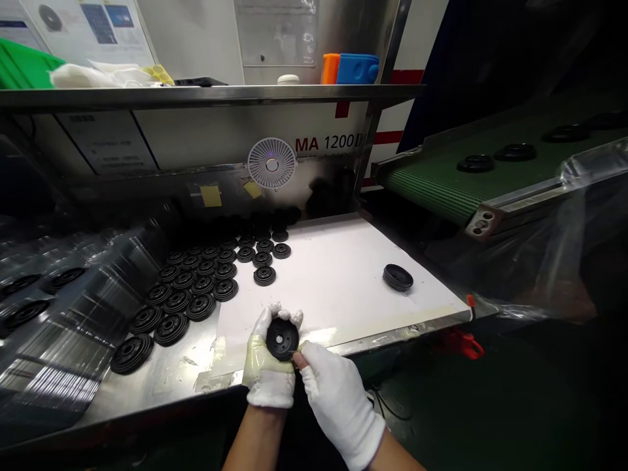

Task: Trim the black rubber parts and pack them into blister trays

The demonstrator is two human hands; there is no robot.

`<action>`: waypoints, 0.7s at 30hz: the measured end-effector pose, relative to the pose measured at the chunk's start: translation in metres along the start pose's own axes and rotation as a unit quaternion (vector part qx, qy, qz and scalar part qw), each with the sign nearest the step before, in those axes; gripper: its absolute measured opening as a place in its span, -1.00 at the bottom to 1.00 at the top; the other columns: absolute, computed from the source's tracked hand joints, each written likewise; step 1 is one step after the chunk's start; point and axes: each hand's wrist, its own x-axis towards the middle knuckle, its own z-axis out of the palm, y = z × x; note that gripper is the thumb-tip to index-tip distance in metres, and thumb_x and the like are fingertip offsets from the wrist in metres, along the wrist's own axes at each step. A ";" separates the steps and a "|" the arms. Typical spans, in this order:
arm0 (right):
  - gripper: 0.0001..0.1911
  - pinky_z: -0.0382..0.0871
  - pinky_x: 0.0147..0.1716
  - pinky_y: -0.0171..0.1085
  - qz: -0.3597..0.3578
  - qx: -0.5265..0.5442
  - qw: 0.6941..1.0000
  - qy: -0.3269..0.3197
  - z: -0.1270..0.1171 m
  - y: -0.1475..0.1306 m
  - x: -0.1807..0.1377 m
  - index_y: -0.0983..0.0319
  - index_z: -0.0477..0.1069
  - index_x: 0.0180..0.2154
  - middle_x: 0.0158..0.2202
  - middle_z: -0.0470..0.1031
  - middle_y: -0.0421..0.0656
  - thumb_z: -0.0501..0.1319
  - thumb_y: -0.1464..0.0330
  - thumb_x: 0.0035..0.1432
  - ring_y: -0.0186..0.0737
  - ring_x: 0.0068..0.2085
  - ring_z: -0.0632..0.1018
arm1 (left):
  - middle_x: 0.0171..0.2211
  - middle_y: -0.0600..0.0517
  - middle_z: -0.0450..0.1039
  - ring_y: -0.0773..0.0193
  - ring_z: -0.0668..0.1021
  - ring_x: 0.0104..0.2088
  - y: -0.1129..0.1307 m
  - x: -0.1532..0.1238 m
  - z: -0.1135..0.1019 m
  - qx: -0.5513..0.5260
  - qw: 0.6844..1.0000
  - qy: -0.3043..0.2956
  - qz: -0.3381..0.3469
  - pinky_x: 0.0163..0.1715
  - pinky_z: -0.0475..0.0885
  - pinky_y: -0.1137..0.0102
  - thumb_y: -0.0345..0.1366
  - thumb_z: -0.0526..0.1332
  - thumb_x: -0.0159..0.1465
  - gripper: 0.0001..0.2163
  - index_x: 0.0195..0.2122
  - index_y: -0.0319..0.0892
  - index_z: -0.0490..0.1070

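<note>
Your steel table carries a white sheet; rows of black discs crowd its left, a lone disc lies right, a green conveyor beyond; at the near edge your left hand has fingers clamped round the held disc; your right hand pinches its lower rim.

Scuffed stainless steel workbench, bare metal along the left and the front. Over its right part, a white sheet, flat, reaching nearly to the front edge. Across the metal and the sheet's rear left corner, black ribbed discs laid flat in close diagonal rows, many touching. Well apart to the right, a lone black disc on the sheet, near its right edge.
</note>
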 end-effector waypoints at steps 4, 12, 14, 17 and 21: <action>-0.75 0.04 -0.53 -0.30 0.003 0.010 1.000 0.003 -0.006 0.002 0.006 0.15 0.27 -0.44 -0.51 0.43 -0.27 -0.07 0.31 0.25 -0.33 -0.50 0.39 | -0.49 0.08 0.36 0.34 0.48 -0.39 0.000 0.001 -0.002 -0.002 1.000 -0.016 -0.005 -0.09 0.43 0.22 -0.38 0.21 0.15 -0.98 -0.39 -0.20 0.42; -0.70 0.04 -0.51 -0.28 0.024 0.010 1.000 0.010 0.002 -0.003 0.004 0.16 0.26 -0.46 -0.52 0.42 -0.25 -0.11 0.27 0.26 -0.32 -0.50 0.39 | -0.50 0.08 0.37 0.37 0.49 -0.39 -0.003 0.005 0.006 -0.021 0.999 -0.003 0.037 -0.10 0.44 0.32 -0.40 0.16 0.18 -0.92 -0.45 -0.21 0.42; -0.71 0.03 -0.52 -0.27 0.019 0.009 1.000 0.018 0.001 -0.003 0.004 0.16 0.27 -0.46 -0.53 0.42 -0.25 -0.09 0.29 0.26 -0.32 -0.51 0.39 | -0.42 0.03 0.43 0.31 0.51 -0.33 -0.001 0.003 0.008 0.006 0.999 -0.004 0.037 -0.11 0.44 0.27 -0.40 0.15 0.17 -0.92 -0.36 -0.21 0.44; -0.75 0.05 -0.50 -0.27 0.004 0.016 0.999 0.029 -0.003 0.004 0.007 0.16 0.30 -0.42 -0.50 0.45 -0.25 -0.06 0.32 0.24 -0.32 -0.49 0.41 | -0.32 -0.09 0.46 0.14 0.53 -0.27 0.003 -0.004 0.007 0.071 0.997 -0.026 -0.013 -0.20 0.46 0.11 -0.38 0.13 0.14 -0.77 -0.17 -0.21 0.43; -0.80 0.05 -0.50 -0.28 0.016 0.014 0.999 0.046 -0.004 0.009 0.008 0.15 0.33 -0.38 -0.49 0.46 -0.25 -0.02 0.34 0.22 -0.30 -0.48 0.43 | -0.47 -0.01 0.41 0.21 0.50 -0.41 0.004 -0.007 0.006 0.063 0.997 -0.038 -0.030 -0.30 0.47 0.18 -0.38 0.15 0.10 -0.84 -0.28 -0.22 0.43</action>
